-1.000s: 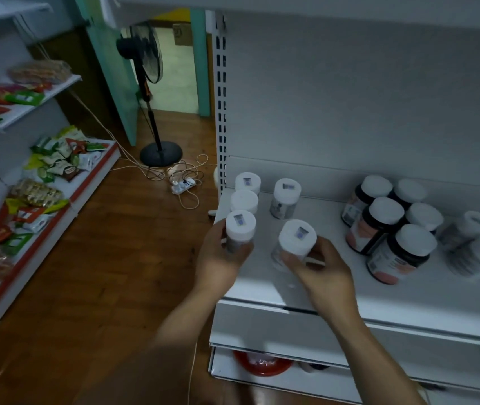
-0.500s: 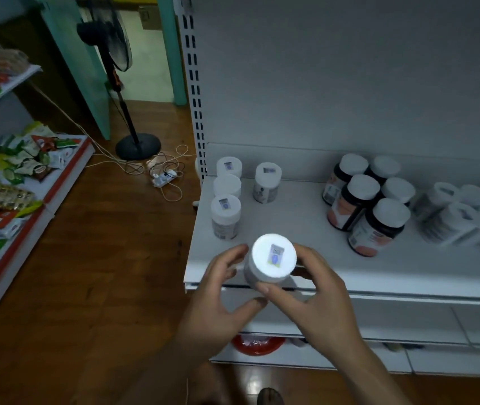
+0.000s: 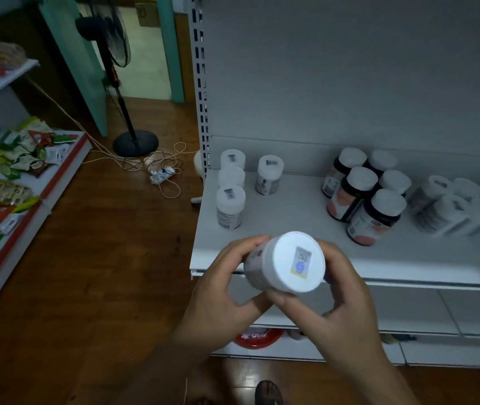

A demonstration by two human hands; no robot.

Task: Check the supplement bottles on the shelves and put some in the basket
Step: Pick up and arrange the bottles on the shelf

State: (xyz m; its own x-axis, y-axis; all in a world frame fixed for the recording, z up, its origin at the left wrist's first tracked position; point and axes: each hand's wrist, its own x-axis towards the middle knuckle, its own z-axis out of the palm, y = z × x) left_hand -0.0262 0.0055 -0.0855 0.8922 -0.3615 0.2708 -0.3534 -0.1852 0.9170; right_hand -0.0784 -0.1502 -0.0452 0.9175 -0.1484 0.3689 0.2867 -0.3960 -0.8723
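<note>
The white round plastic supplement bottle [image 3: 285, 263] is held just in front of the white metal shelf [image 3: 291, 220], left hand [image 3: 224, 290] and right hand [image 3: 347, 305] each curling fingers round its sides, cap tipped toward the person, presumably so they can check it.

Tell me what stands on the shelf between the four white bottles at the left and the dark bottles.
Nothing. In the head view, the shelf is bare between the white bottles and the dark bottles.

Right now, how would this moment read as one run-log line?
phase: checking | left hand: grips white-lidded bottle | right hand: grips same bottle | bottle: tilted, lid toward camera | shelf: other bottles standing
</note>
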